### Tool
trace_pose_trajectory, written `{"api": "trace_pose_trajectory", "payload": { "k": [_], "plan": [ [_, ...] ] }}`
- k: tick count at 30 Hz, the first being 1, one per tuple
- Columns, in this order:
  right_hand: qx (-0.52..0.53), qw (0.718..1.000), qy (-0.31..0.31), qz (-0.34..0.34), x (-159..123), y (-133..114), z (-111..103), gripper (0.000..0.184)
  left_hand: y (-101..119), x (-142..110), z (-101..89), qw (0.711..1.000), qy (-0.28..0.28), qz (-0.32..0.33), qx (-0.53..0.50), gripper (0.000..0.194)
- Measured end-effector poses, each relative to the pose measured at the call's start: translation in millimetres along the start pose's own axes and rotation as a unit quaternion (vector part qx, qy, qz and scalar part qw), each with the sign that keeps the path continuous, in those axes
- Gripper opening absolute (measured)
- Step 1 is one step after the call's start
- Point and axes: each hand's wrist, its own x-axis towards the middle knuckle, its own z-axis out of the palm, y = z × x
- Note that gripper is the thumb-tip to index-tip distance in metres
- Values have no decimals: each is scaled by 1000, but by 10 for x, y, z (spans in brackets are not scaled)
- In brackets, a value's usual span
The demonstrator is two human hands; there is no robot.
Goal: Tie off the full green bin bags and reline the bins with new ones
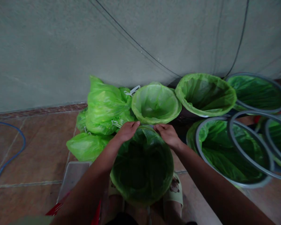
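A round bin lined with a green plastic bag [142, 165] stands right below me, between my feet. My left hand [127, 130] grips the far rim of that bag on its left side, fingers curled over the edge. My right hand [168, 134] pinches the same far rim on its right side. Both hands are closed on the green liner, about a hand's width apart. Just beyond them stands another lined bin [155, 103].
Tied green bags [103, 107] pile up at the left by the wall. More lined bins [206, 93] and grey-rimmed ones [231, 150] crowd the right. A blue hose [11, 156] curves over the tiled floor at far left. Cables run along the grey wall.
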Motion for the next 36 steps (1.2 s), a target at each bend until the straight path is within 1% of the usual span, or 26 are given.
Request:
{"api": "trace_pose_trajectory", "payload": {
  "k": [1,3,5,8,11,13,15,17,19,21,23,25,26,28,30,31,32,33,34,36],
  "plan": [
    [0,1000,-18,0,35,19,51,37,-7,14,10,1000,5,-15,3,54],
    [-12,999,-44,-5,21,48,118,38,-29,9,24,999,15,-36,24,56],
    [-23,997,-64,-25,-60,57,126,37,-55,-31,30,998,16,-34,42,54],
    [-46,991,-89,-89,-189,58,78,32,-101,-117,21,1000,14,7,21,46],
    [-86,980,-106,-147,-255,87,40,36,-169,-205,19,999,24,40,3,29],
    [-115,973,-109,-168,-278,123,42,39,-229,-271,34,997,42,51,40,20],
    [-148,968,-96,-176,-303,163,64,43,-287,-349,61,991,63,69,98,19],
    [-186,962,-80,-185,-338,200,94,49,-328,-430,86,982,77,92,147,22],
    [-227,951,-69,-197,-378,229,116,55,-343,-500,97,974,80,110,181,29],
    [-255,942,-62,-207,-416,243,121,60,-336,-550,85,971,75,115,195,40],
    [-254,944,-50,-207,-450,228,105,63,-322,-592,50,976,74,102,180,58],
    [-225,953,-31,-203,-494,179,54,66,-322,-647,-4,984,87,75,134,73],
    [-208,957,-15,-199,-526,145,7,67,-333,-687,-34,988,98,57,104,77],
    [-194,962,36,-188,-621,84,-146,61,-385,-804,-93,990,132,12,40,74],
    [-223,954,117,-163,-765,81,-382,52,-480,-975,-135,982,181,-47,-15,64],
    [-255,942,164,-143,-851,119,-526,49,-538,-1078,-144,975,207,-80,-36,60],
    [-295,925,204,-123,-941,191,-678,47,-597,-1190,-140,965,230,-110,-52,57],
    [-337,909,225,-97,-1031,298,-832,47,-650,-1305,-123,956,249,-138,-64,55],
    [-373,894,239,-70,-1115,436,-978,48,-691,-1420,-91,948,266,-161,-68,52],
    [-426,869,250,-28,-1255,773,-1225,55,-720,-1629,16,940,278,-186,-70,48]
  ]
}}
